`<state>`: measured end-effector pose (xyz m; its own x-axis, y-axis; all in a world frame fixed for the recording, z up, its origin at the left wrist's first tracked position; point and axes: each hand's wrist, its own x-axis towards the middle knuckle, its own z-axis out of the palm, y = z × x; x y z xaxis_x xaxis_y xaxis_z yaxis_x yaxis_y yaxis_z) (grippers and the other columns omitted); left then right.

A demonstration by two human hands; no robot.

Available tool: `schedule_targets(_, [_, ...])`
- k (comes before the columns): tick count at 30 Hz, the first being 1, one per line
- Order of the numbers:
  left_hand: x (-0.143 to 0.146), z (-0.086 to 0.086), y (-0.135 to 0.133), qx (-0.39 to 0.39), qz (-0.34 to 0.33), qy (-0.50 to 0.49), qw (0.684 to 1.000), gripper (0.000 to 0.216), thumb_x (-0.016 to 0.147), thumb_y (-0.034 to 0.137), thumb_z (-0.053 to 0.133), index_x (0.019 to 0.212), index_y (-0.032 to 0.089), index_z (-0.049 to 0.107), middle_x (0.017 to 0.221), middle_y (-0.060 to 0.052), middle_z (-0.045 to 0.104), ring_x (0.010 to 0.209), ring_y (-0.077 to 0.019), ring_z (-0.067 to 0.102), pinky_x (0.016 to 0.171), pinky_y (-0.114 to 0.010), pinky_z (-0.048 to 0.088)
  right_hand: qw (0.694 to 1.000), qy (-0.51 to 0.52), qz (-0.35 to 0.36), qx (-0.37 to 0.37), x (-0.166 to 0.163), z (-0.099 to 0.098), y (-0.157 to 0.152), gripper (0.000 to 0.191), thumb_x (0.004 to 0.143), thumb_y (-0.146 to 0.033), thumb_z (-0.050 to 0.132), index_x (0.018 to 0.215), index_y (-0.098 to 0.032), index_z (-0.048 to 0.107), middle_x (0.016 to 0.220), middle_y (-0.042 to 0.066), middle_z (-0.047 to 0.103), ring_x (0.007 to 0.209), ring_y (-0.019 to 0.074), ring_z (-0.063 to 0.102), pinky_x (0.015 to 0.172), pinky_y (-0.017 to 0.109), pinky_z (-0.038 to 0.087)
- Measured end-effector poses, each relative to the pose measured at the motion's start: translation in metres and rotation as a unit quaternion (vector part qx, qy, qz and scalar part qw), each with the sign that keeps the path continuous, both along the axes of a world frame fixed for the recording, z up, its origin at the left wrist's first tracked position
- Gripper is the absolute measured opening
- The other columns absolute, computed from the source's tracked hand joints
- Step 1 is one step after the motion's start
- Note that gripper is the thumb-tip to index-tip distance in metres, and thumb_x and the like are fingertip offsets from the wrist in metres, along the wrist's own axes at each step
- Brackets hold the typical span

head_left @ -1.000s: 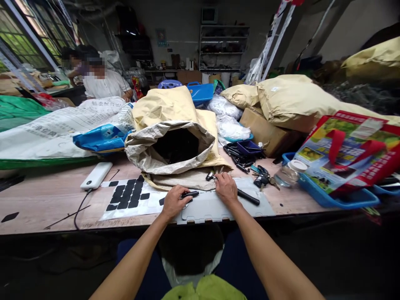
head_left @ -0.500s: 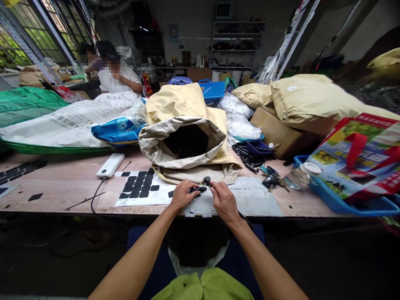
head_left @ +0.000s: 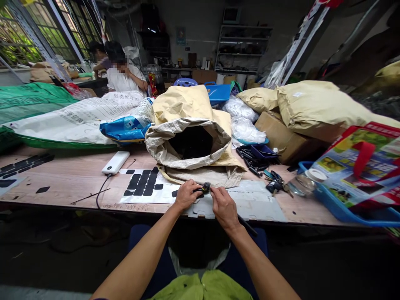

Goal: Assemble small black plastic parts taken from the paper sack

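My left hand [head_left: 185,195] is closed on a small black part [head_left: 198,190] over a grey plastic panel [head_left: 256,204] at the table's front edge. My right hand [head_left: 222,206] grips a small hammer, its black head [head_left: 206,186] resting against the black part and its dark handle [head_left: 246,225] running back past my wrist. Both hands meet in front of an open brown paper sack [head_left: 190,143] with dark contents.
A white sheet of black pads [head_left: 144,183] and a white power bank [head_left: 115,162] with cable lie to the left. Black parts, keys and a jar [head_left: 301,182] lie to the right, beside a blue tray [head_left: 350,208]. Sacks and a cardboard box crowd the back. Two people sit far left.
My right hand picked the hammer up off the panel and brought its head to the black part in my left hand. The view shifted slightly left.
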<state>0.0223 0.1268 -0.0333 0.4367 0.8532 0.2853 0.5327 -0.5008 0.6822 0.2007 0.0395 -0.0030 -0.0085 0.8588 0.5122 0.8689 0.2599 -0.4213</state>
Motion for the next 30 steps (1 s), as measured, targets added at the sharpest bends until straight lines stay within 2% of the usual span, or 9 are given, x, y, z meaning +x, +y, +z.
schedule_targets(4, [0.000,0.000,0.000,0.001,-0.005,0.001,1.000,0.020,0.088,0.026,0.068,0.105,0.026,0.079,0.091,-0.003,0.063,0.091,-0.0188,0.059,0.084,-0.031,0.045,0.999,0.030,-0.014,0.012,0.006,0.003,-0.002,0.036,0.104,-0.028,0.037,0.128,-0.021,0.063,0.102,0.009,0.065,0.099,0.0202,0.062,0.090,0.031,0.050])
schedule_targets(9, [0.000,0.001,-0.001,-0.005,0.002,0.009,1.000,0.021,0.089,0.027,0.067,0.106,0.027,0.079,0.092,-0.003,0.064,0.093,-0.0195,0.060,0.086,-0.033,0.046,1.000,0.005,0.000,-0.028,0.011,0.001,-0.004,0.036,0.103,-0.027,0.038,0.125,-0.024,0.065,0.099,0.008,0.065,0.096,0.0198,0.062,0.088,0.030,0.050])
schedule_targets(15, [0.001,0.004,-0.002,-0.003,0.007,0.006,1.000,0.020,0.088,0.026,0.068,0.105,0.025,0.079,0.092,-0.003,0.064,0.092,-0.0192,0.061,0.085,-0.032,0.046,0.997,-0.039,-0.071,-0.007,0.042,0.006,0.030,0.033,0.102,-0.027,0.041,0.122,-0.024,0.067,0.101,0.007,0.064,0.098,0.0205,0.058,0.087,0.029,0.046])
schedule_targets(21, [0.002,0.005,-0.004,-0.008,0.017,0.003,1.000,0.019,0.086,0.026,0.070,0.103,0.024,0.078,0.091,-0.002,0.063,0.087,-0.0181,0.060,0.083,-0.031,0.046,0.986,-0.102,-0.113,-0.064,0.082,-0.015,0.063,0.027,0.095,-0.021,0.050,0.112,-0.021,0.071,0.095,0.007,0.061,0.092,0.0204,0.052,0.080,0.030,0.041])
schedule_targets(25, [0.001,0.005,-0.004,-0.009,0.015,0.010,1.000,0.018,0.087,0.027,0.070,0.103,0.024,0.078,0.090,-0.002,0.063,0.083,-0.0174,0.059,0.082,-0.031,0.046,0.985,-0.102,-0.129,-0.046,0.085,-0.027,0.063,0.025,0.094,-0.022,0.054,0.113,-0.021,0.070,0.097,0.007,0.060,0.093,0.0207,0.050,0.080,0.031,0.038])
schedule_targets(30, [0.001,0.010,-0.003,-0.009,0.004,0.006,1.000,0.019,0.090,0.030,0.066,0.103,0.022,0.077,0.091,-0.004,0.064,0.086,-0.0189,0.059,0.084,-0.032,0.046,0.981,-0.109,-0.149,-0.059,0.080,-0.026,0.062,0.022,0.092,-0.023,0.056,0.109,-0.022,0.069,0.100,0.007,0.059,0.094,0.0211,0.048,0.078,0.030,0.036])
